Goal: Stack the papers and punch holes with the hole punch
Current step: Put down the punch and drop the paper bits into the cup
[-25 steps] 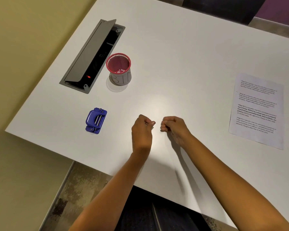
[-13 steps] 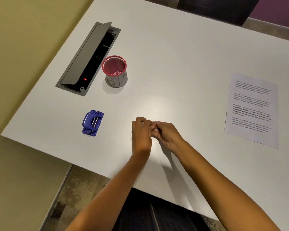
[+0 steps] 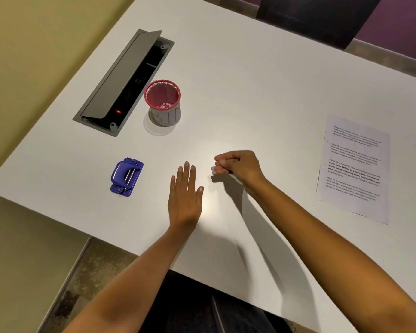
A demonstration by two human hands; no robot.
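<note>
Left hand [image 3: 185, 198] of mine is flat over the white table [image 3: 250, 92], fingers straight, right hand [image 3: 238, 164] just beside it fisted on nothing visible, blue hole punch [image 3: 127, 176] near left, printed paper [image 3: 353, 169] well right, pink mesh cup [image 3: 162, 102] farther back.

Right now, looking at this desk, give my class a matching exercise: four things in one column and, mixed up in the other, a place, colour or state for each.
Things
1. hole punch
2. cup
3. paper
4. left hand

Descriptions
A. on the right side of the table
B. flat, fingers straight
C. blue
D. red rim, beside the open hatch

Pairs: 1-C, 2-D, 3-A, 4-B
</note>
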